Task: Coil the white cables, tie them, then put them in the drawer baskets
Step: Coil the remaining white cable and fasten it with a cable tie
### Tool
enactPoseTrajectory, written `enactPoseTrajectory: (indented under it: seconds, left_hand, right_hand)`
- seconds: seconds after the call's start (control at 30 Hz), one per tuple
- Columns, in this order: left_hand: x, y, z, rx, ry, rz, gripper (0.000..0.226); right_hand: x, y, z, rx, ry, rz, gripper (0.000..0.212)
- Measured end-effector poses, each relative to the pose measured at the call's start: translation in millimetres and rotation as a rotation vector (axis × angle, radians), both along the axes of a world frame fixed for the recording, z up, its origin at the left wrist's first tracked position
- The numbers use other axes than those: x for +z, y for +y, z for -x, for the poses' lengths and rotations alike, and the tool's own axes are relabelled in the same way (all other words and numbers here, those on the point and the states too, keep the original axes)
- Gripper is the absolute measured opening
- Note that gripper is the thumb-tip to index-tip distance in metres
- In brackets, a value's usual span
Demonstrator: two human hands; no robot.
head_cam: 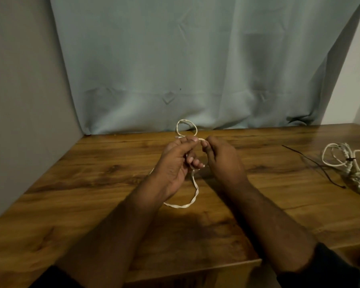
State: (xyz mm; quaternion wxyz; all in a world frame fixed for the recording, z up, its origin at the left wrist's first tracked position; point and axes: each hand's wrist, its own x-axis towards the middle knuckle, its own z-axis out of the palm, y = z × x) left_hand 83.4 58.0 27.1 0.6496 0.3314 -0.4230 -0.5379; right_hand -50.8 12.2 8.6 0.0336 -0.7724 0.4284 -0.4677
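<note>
Both hands, the left hand [175,163] and right hand [221,161], pinch the white cable [192,196] over the table [92,183] middle, keeping its loop up at 12 o'clock for coiling.

White cable [192,196] w/ a twisted look, cream-ish in this light. Bench [92,183]: warm brown wood grain, dark streaks & knots. Backdrop cloth [195,59] pale blue-grey, plain. Wall [19,100] grey-beige. 2nd cable bundle [349,163] white; thin tie [312,163] black. Sleeves [330,267] black.
</note>
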Motion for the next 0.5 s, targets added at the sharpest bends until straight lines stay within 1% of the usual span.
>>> enactPoseTrajectory:
  seconds: [0.07,0.1,0.13,0.17,0.23,0.27,0.3,0.33,0.37,0.4,0.43,0.47,0.5]
  left_hand:
    - [-0.3,-1.1,-2.6,0.032,-0.008,-0.049,0.009]
    - [-0.4,-1.7,-4.0,0.050,-0.011,-0.068,0.011]
    - [-0.3,-1.9,-4.4,0.068,-0.021,-0.081,0.010]
    - [-0.1,-1.1,-4.0,0.084,-0.040,-0.089,0.009]
    - [-2.2,0.0,-1.1,0.125,-0.138,-0.088,0.012]
    - [-4.7,-0.7,0.7,0.162,-0.238,-0.071,0.014]
    - [-8.9,-2.1,2.7,0.221,-0.377,-0.032,0.018]
    - [-14.1,-4.3,2.9,0.307,-0.573,0.051,0.024]
    - [-18.0,-5.3,2.1,0.401,-0.788,0.179,0.035]
    - [-21.0,-6.7,0.1,0.485,-0.995,0.309,0.050]
    - [-22.5,-7.8,-1.9,0.536,-1.155,0.426,0.068]
    - [-21.0,-6.4,-2.9,0.548,-1.269,0.504,0.084]
    - [-18.0,-3.9,-3.5,0.533,-1.338,0.546,0.095]
  right_hand:
    - [-3.3,-5.7,-2.7,-0.017,0.009,-0.057,0.025]
    - [-5.2,-10.0,-3.4,0.006,-0.025,-0.098,0.025]
    - [-5.2,-12.2,-3.4,0.051,-0.099,-0.144,0.025]
    - [-4.5,-12.7,-3.4,0.105,-0.214,-0.189,0.024]
    - [-1.0,-10.4,-1.3,0.192,-0.424,-0.236,0.019]
    - [1.5,-8.4,-0.1,0.219,-0.444,-0.222,0.017]
    - [4.0,-6.4,0.8,0.248,-0.428,-0.194,0.017]
    - [5.7,-5.1,1.1,0.279,-0.408,-0.161,0.019]
    - [6.8,-5.5,1.3,0.316,-0.408,-0.133,0.021]
    - [7.8,-5.7,1.7,0.349,-0.416,-0.114,0.022]
    - [7.7,-6.2,1.9,0.392,-0.433,-0.123,0.022]
    - [8.3,-4.4,1.5,0.432,-0.440,-0.149,0.023]
    - [7.8,-2.7,0.7,0.473,-0.424,-0.171,0.026]
